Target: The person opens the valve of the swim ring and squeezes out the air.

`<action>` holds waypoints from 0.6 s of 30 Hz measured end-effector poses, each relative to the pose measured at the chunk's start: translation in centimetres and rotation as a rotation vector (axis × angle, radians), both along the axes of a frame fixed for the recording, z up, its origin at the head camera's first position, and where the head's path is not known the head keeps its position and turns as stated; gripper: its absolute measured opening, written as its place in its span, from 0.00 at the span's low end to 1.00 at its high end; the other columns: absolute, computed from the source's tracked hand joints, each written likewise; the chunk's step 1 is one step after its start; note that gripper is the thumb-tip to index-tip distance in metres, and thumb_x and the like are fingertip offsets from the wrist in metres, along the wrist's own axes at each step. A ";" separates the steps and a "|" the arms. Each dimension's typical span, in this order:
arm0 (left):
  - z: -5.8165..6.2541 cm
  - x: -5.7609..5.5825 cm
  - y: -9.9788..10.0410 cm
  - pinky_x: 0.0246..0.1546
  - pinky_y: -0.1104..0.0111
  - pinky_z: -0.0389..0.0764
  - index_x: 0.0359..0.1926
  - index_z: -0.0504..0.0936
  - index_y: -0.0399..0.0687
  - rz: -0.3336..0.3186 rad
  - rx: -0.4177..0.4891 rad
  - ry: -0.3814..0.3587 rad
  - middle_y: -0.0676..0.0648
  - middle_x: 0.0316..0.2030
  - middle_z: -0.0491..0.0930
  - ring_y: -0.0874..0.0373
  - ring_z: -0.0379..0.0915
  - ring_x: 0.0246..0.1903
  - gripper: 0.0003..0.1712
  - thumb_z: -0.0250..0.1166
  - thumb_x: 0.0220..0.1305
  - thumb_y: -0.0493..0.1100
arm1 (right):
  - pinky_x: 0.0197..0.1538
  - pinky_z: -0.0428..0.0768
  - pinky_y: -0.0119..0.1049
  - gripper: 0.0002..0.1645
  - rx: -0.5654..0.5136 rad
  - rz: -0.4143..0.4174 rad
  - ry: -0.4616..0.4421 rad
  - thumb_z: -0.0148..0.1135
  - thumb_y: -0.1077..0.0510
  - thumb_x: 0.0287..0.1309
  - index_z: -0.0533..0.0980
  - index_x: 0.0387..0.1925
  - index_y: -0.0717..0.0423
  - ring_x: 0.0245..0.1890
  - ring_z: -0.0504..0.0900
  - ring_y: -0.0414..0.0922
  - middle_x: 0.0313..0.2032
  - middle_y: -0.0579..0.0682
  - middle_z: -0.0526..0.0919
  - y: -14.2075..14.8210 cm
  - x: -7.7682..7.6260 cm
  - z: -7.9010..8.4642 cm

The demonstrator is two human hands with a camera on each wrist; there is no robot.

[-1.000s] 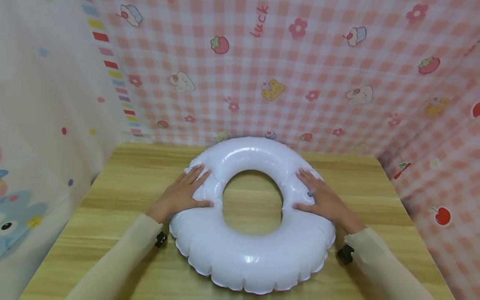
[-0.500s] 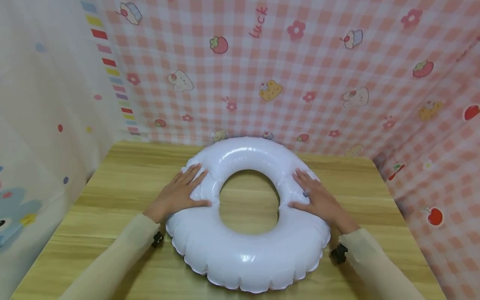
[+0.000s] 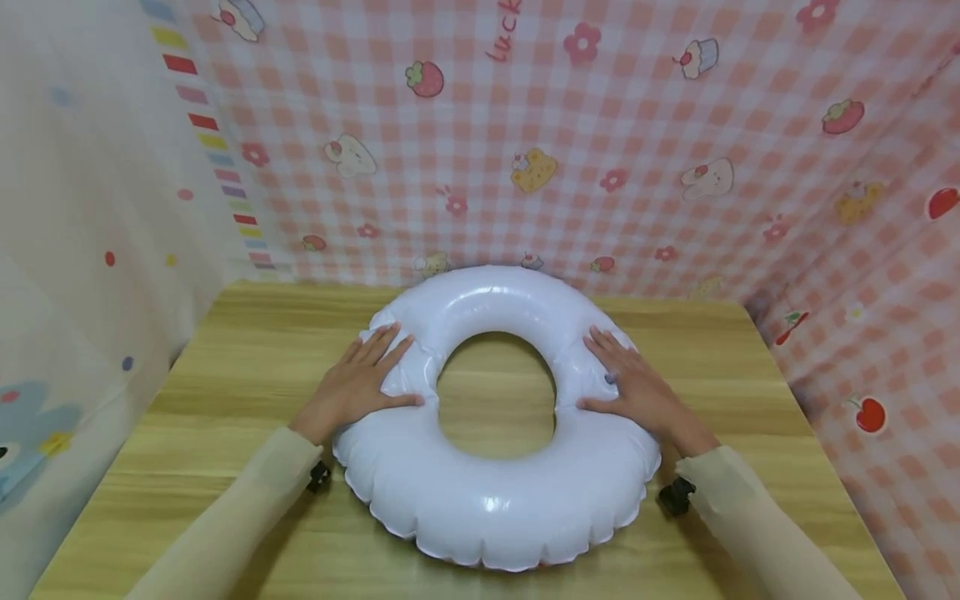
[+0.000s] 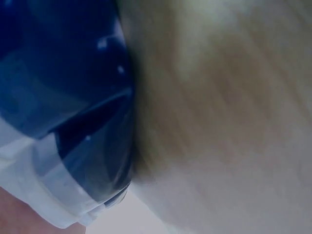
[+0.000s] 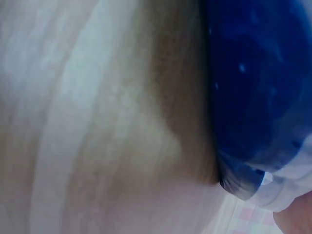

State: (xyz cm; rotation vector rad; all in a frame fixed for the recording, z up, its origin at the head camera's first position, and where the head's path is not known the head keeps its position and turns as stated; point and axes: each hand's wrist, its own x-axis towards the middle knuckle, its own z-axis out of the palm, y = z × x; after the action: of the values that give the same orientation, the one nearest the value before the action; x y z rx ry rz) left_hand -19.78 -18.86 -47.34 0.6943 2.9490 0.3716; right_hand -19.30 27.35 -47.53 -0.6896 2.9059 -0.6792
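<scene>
A white inflatable swim ring lies flat on the wooden table, its outer seam wrinkled along the near side. My left hand rests on its left side with fingers spread and fairly straight, the thumb reaching toward the hole. On the opposite side my right hand lies on the ring in much the same way. A small greyish thing, perhaps a finger ring, shows at its fingers. Both wrist views show a dark blue lower side of the swim ring close to the tabletop; only a sliver of each hand appears there.
The wood-grain table extends to both sides of the swim ring. A pink checked cloth hangs behind and on the right, a white patterned cloth on the left. Small black devices sit at both wrists.
The head view has shifted slightly, so the scene sits a little further left and higher. Both hands keep their places on the swim ring.
</scene>
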 end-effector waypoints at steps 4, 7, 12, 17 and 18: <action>0.4 0.1 0.0 0.81 0.44 0.39 0.83 0.47 0.54 0.004 -0.018 -0.007 0.44 0.83 0.40 0.45 0.36 0.83 0.62 0.61 0.59 0.78 | 0.81 0.42 0.62 0.65 -0.011 -0.010 -0.010 0.72 0.33 0.56 0.47 0.83 0.47 0.83 0.41 0.56 0.84 0.48 0.43 -0.2 0.1 0.0; 0.6 0.1 0.0 0.81 0.43 0.40 0.83 0.46 0.54 0.011 -0.024 -0.023 0.44 0.84 0.39 0.45 0.35 0.83 0.63 0.61 0.59 0.78 | 0.81 0.42 0.62 0.65 -0.019 -0.017 -0.016 0.72 0.33 0.56 0.47 0.83 0.47 0.83 0.40 0.55 0.84 0.48 0.43 -0.3 0.2 0.1; 1.1 0.1 0.0 0.80 0.41 0.46 0.83 0.49 0.54 0.026 -0.013 0.019 0.44 0.83 0.42 0.44 0.38 0.82 0.62 0.63 0.59 0.77 | 0.82 0.44 0.60 0.62 -0.005 -0.029 0.017 0.70 0.33 0.58 0.48 0.83 0.45 0.84 0.41 0.53 0.83 0.47 0.44 0.0 -0.1 0.1; 1.2 0.2 0.0 0.78 0.38 0.48 0.82 0.51 0.54 0.022 0.015 0.017 0.43 0.83 0.44 0.41 0.40 0.82 0.59 0.63 0.60 0.76 | 0.81 0.49 0.61 0.64 0.017 -0.037 0.036 0.69 0.32 0.59 0.45 0.83 0.47 0.83 0.45 0.54 0.83 0.47 0.44 0.7 -0.3 0.5; 1.2 0.2 0.0 0.78 0.38 0.49 0.82 0.51 0.54 0.021 0.025 0.018 0.42 0.83 0.44 0.41 0.40 0.82 0.59 0.64 0.61 0.75 | 0.80 0.50 0.61 0.65 0.007 -0.042 0.028 0.69 0.32 0.59 0.43 0.83 0.48 0.83 0.45 0.55 0.83 0.48 0.43 0.8 -0.3 0.6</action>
State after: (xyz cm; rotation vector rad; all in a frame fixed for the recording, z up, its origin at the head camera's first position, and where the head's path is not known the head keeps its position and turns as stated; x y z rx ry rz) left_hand -19.54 -18.87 -46.13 0.6731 2.9758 0.4067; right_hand -19.64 28.13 -46.91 -0.6446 2.9550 -0.6685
